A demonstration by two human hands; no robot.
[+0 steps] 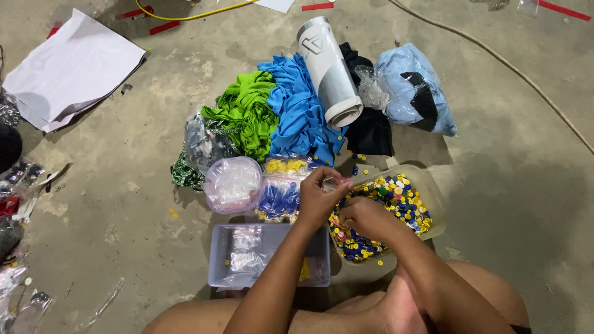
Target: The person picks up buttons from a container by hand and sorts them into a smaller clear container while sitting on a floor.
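At the floor's [507, 204] far left edge lie white paper sheets [71, 65]. Toward the centre, a heap of green cloth [247, 114] and blue cloth [300, 114] sits beside a rolled grey sheet [328, 71], black cloth [371, 130] and a pale blue bagged bundle [411, 89]. Nearer me, a round clear tub [232, 184] stands above a rectangular clear box [272, 255] holding small bags. My left hand [318, 198] is raised over the bags of blue and yellow caps [281, 192], fingertips pinching a small clear bag [337, 182], held at the tray's left edge. My right hand [365, 219] rests in the tray of mixed coloured caps [427, 185], fingers curled together; I cannot tell what they grip.
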